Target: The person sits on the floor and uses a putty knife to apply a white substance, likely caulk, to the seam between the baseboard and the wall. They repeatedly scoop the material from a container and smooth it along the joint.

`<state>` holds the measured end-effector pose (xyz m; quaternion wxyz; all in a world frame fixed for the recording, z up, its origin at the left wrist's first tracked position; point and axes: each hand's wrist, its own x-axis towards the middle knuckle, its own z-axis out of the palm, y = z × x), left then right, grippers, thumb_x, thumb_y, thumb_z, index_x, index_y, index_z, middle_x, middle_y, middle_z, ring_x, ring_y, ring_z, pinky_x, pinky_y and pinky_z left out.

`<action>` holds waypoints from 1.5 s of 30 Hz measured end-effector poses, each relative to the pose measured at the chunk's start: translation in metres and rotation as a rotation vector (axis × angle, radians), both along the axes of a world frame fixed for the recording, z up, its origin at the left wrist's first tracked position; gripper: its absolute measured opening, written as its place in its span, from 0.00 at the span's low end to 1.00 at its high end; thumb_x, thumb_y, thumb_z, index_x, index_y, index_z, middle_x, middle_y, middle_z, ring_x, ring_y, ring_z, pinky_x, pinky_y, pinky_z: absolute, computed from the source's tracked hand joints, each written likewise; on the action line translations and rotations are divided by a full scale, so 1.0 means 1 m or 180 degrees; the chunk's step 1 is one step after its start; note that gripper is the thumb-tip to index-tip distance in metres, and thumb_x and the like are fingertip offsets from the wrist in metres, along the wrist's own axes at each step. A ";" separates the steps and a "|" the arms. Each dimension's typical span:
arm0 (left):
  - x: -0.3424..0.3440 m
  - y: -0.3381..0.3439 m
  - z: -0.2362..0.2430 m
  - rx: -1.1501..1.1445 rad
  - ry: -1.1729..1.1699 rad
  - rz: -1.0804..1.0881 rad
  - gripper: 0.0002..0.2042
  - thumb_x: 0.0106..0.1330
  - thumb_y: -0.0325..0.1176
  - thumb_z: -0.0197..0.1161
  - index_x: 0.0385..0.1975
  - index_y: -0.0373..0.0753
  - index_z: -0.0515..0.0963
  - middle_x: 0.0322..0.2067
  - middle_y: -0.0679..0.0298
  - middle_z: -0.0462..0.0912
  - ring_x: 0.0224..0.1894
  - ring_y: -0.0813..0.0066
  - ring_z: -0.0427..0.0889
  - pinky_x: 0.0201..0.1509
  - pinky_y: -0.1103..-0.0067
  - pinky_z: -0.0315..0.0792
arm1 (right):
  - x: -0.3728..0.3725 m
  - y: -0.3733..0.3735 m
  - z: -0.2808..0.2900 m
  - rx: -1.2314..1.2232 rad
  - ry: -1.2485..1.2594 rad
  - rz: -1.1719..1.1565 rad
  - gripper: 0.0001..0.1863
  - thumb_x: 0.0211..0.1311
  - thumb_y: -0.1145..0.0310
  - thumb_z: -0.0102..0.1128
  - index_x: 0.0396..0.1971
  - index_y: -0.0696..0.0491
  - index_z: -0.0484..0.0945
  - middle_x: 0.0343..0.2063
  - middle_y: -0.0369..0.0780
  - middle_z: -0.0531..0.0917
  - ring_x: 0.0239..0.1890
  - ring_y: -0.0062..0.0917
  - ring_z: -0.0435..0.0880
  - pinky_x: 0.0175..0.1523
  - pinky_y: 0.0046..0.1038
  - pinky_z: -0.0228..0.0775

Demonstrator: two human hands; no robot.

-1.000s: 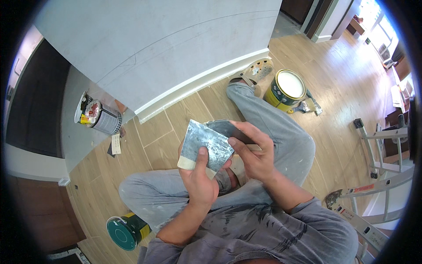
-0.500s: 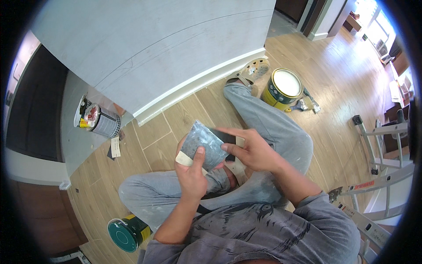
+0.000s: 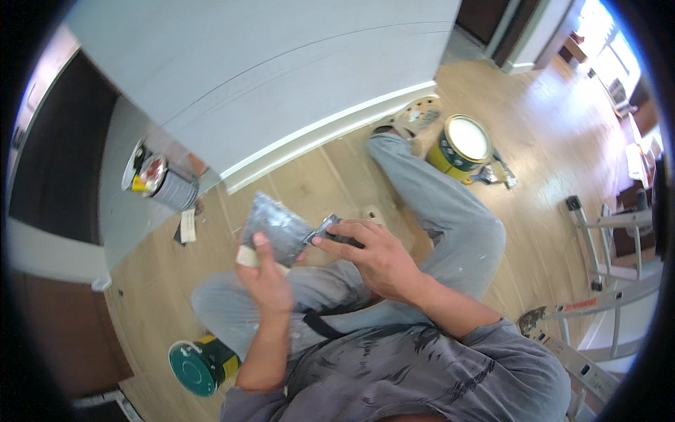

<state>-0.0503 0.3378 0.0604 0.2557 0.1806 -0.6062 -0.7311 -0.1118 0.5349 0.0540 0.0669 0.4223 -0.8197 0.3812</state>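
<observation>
My left hand (image 3: 266, 278) is closed round the cream-coloured edge of a wide putty spreader (image 3: 275, 226). Its flat metal blade is smeared grey and tilts up in front of my lap, the thumb pressing its face. My right hand (image 3: 380, 257) grips a dark flat scraper (image 3: 329, 228), with the fingers laid along it and much of it hidden beneath them. The scraper's grey-smeared end meets the right edge of the spreader's blade.
An uncovered can of white paint (image 3: 469, 139) stands beyond my right leg, a paintbrush (image 3: 496, 172) beside it. A green-lidded can (image 3: 195, 367) is at my left knee. Containers (image 3: 169, 181) stand left of the wall (image 3: 281, 105). An aluminium ladder (image 3: 605, 299) lies at right.
Both hands have shifted left with their tools. The right-hand scraper, mostly behind the spreader before, now shows at the blade's right edge.
</observation>
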 end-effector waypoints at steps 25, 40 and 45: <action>0.031 -0.018 -0.054 0.5066 0.1116 -0.2460 0.10 0.83 0.38 0.45 0.45 0.38 0.65 0.22 0.57 0.76 0.15 0.68 0.75 0.16 0.77 0.70 | -0.018 -0.084 0.024 -0.0797 -0.0521 0.0114 0.23 0.70 0.74 0.61 0.65 0.51 0.79 0.57 0.48 0.83 0.56 0.38 0.85 0.54 0.35 0.83; 0.026 -0.044 0.013 0.3285 -0.0548 -0.1003 0.13 0.79 0.46 0.59 0.46 0.42 0.79 0.22 0.70 0.79 0.13 0.85 0.71 0.12 0.87 0.61 | -0.054 -0.053 -0.023 -0.0153 -0.3803 0.1559 0.19 0.66 0.55 0.73 0.45 0.55 0.81 0.35 0.32 0.84 0.37 0.19 0.82 0.45 0.28 0.78; 0.024 -0.073 0.010 0.1536 0.0049 0.0121 0.14 0.75 0.44 0.65 0.48 0.41 0.78 0.31 0.69 0.84 0.23 0.82 0.82 0.18 0.82 0.71 | -0.060 -0.055 0.002 -0.2357 -0.4215 0.0473 0.20 0.66 0.63 0.71 0.52 0.58 0.78 0.42 0.37 0.85 0.44 0.22 0.85 0.52 0.28 0.79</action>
